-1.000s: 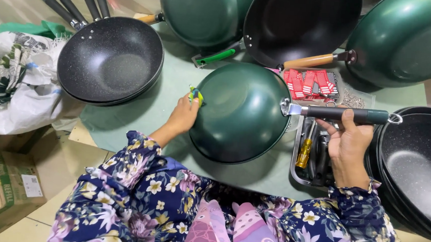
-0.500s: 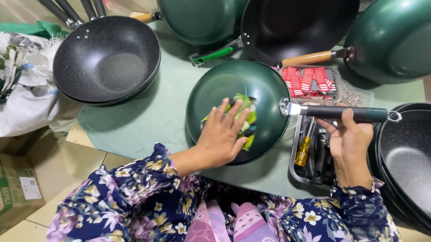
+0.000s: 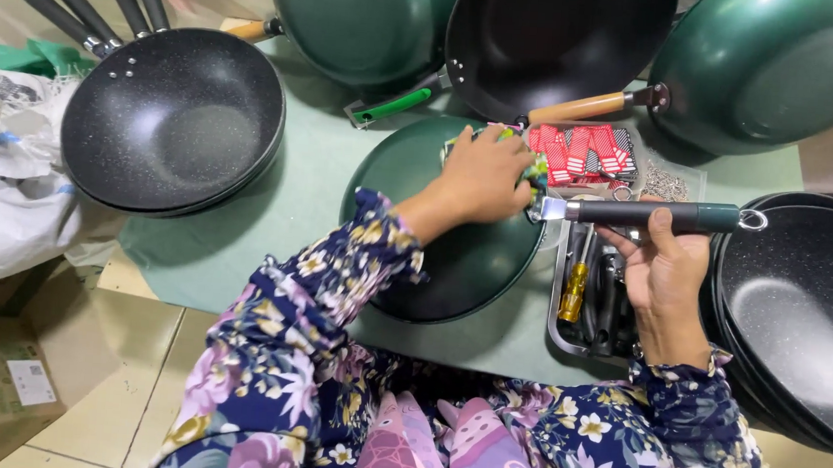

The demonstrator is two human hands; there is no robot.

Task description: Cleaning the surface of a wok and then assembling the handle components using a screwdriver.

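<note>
My right hand (image 3: 663, 268) grips the dark handle (image 3: 649, 214) of the green wok (image 3: 446, 226) at centre; my left hand (image 3: 483, 175) presses a green cloth (image 3: 536, 169) on its far rim; a tool tray (image 3: 591, 293) sits right, black pans (image 3: 173, 118) left.
</note>
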